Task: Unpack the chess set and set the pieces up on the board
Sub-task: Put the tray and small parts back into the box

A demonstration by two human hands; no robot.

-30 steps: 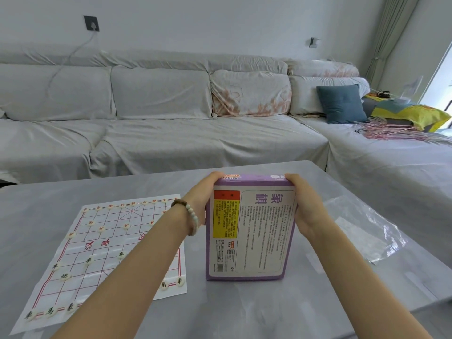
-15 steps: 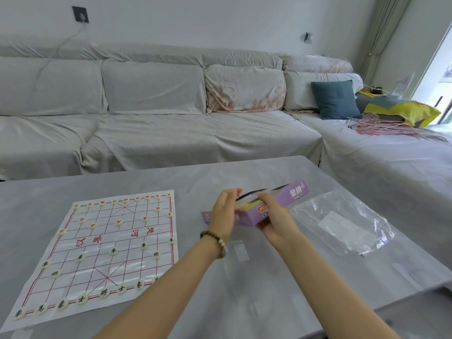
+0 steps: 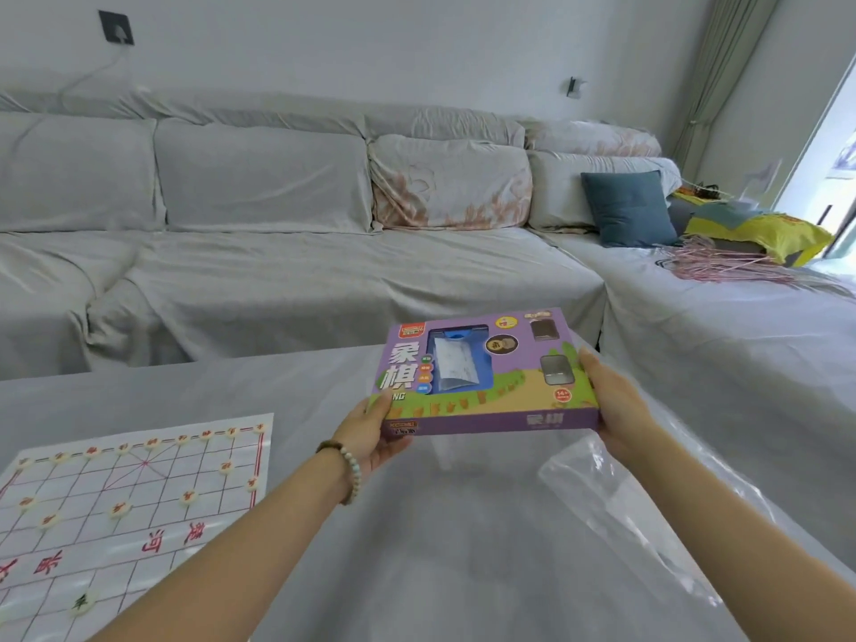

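A purple chess box [image 3: 486, 377] with a clear window is held flat above the grey table [image 3: 440, 525], front face up. My left hand [image 3: 373, 433] grips its near left corner and my right hand [image 3: 611, 405] grips its right end. At the left lies the white paper board [image 3: 125, 502] with red grid lines. Several round cream pieces [image 3: 187, 498] sit on its line crossings, red-marked ones along the far rows and a green-marked one [image 3: 82, 602] nearer me.
A crumpled clear plastic bag [image 3: 625, 512] lies on the table under my right forearm. Behind the table runs a long grey covered sofa [image 3: 301, 252] with a blue cushion [image 3: 627, 208] and yellow items at its right end.
The box stood upright with its back to me, was tipped edge-on, and now lies flat with its printed front up. My view has turned to the right.
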